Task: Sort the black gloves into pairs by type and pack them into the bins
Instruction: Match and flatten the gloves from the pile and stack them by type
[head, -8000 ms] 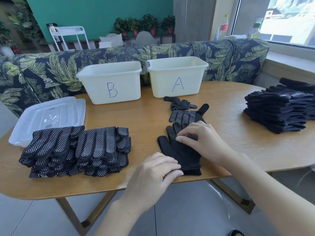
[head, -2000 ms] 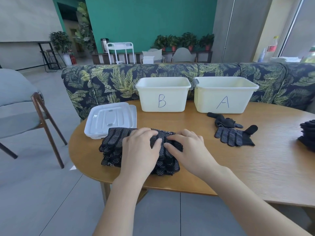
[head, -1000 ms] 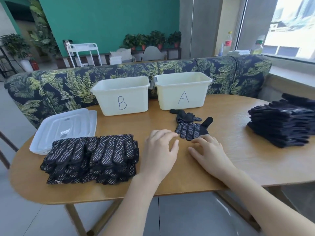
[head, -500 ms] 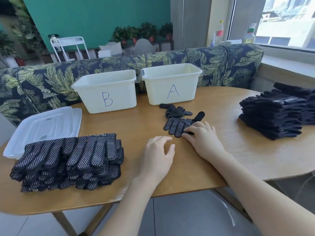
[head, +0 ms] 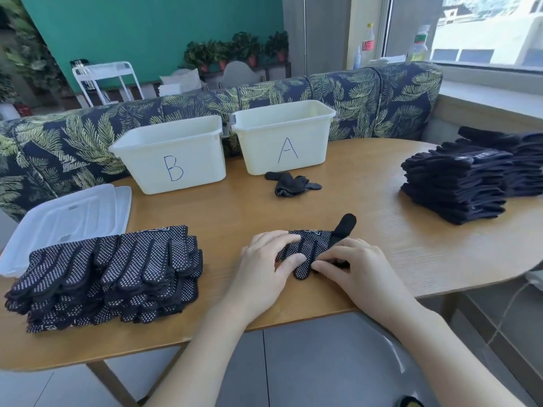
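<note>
Between both hands' fingers (head: 286,261) lies the dotted glove (head: 316,245).

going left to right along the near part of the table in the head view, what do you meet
dotted glove stack → left hand → dotted glove under both hands → right hand → plain black glove stack, which lies further back

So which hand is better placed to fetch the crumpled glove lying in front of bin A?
Probably the right hand: the crumpled glove lies ahead, slightly to its side, below bin A. Both hands, the left hand too, rest on the dotted glove.
</note>
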`<state>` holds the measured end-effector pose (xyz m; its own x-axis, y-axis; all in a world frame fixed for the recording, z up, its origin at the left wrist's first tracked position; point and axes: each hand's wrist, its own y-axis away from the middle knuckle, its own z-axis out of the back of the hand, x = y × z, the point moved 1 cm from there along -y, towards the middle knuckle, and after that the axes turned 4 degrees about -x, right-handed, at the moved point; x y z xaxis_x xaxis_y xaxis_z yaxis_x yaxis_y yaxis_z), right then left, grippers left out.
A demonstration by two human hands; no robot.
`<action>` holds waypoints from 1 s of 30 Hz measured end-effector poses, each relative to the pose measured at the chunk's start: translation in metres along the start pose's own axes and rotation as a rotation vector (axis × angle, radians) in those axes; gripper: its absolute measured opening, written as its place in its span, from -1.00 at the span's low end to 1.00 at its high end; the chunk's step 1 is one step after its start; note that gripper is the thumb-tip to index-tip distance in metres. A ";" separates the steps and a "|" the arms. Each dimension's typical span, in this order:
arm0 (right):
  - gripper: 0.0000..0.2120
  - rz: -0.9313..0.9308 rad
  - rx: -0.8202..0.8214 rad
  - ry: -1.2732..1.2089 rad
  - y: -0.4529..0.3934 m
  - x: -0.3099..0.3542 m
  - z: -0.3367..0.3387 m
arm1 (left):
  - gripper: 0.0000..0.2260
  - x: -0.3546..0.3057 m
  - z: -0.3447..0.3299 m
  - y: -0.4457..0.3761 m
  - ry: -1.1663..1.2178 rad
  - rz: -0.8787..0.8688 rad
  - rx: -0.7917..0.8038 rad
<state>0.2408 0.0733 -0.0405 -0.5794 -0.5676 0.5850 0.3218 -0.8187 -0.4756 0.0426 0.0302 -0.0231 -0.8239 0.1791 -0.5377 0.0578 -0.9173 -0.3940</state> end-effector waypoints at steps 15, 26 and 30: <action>-0.91 0.040 0.193 -0.079 -0.020 -0.012 0.018 | -0.85 0.003 -0.004 0.015 0.019 -0.049 -0.060; -0.86 -0.120 0.197 -0.391 -0.031 0.014 0.039 | -0.99 -0.019 0.034 0.011 0.200 0.222 0.001; -0.88 -0.169 0.163 -0.473 -0.041 0.017 0.038 | -0.94 -0.017 0.050 0.001 0.282 0.277 0.027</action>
<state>0.2456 0.0938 0.0140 -0.2441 -0.3735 0.8950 0.3873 -0.8836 -0.2631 0.0285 0.0084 0.0234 -0.5919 0.0102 -0.8060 0.2383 -0.9530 -0.1870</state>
